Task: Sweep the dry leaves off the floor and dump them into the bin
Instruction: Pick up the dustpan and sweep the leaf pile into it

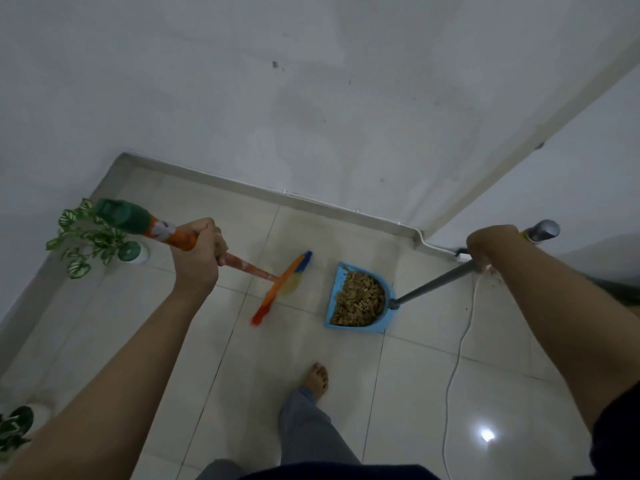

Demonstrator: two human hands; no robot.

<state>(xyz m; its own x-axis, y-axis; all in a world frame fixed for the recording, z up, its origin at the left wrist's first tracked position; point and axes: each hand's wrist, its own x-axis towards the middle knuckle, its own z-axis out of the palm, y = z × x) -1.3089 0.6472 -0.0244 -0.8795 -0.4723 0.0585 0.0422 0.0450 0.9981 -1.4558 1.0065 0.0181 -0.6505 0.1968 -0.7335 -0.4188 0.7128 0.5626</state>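
On the tiled floor, the blue dustpan lies ahead, full of dry leaves; its long grey handle slants up to the clamped right hand. The left hand grips the broom, just left of the pan. No bin shows.

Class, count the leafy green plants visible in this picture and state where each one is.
2. One plant stands in the far left corner, behind the broom handle. Another plant shows at the near left edge, partly cut off; more may lie outside the view.
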